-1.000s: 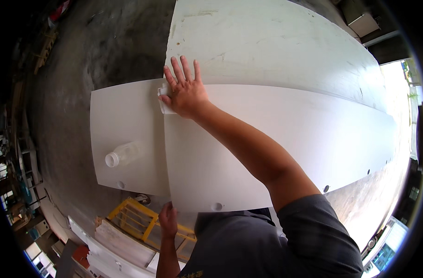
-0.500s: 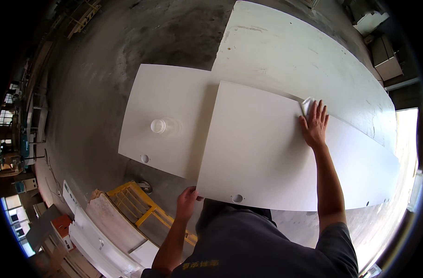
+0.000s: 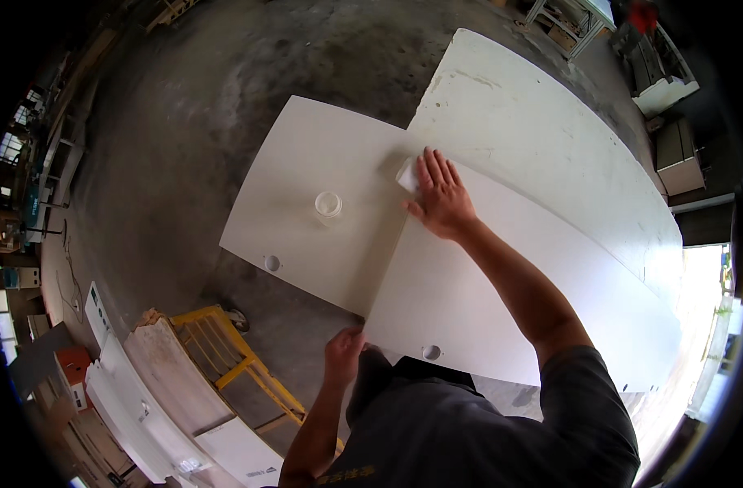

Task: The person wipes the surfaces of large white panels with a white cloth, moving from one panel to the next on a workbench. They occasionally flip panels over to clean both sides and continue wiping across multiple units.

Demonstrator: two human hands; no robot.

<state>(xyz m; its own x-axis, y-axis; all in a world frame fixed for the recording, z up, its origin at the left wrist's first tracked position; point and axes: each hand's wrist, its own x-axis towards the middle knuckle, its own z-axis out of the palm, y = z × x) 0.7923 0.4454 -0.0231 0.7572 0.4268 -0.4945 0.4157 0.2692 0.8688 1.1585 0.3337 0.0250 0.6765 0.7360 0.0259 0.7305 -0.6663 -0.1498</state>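
Observation:
In front of me lies a long white panel with a round hole near its front edge. My right hand lies flat on its far left corner, fingers stretched, over a folded white cloth or wipe that sticks out at the corner. What the palm covers is hidden. My left hand is closed at the panel's near left corner, pinching its edge. To the left, partly beneath, another white panel bears a clear, open-topped plastic cup or jar.
A larger, scuffed pale board lies beneath the panels and extends to the far right. At lower left are a yellow metal frame cart and stacked white boards. A metal-legged table stands at the far right.
My right hand has slid left with the white cloth, from the panel's far edge to its far left corner. My left hand stays at the near corner. The view has shifted slightly.

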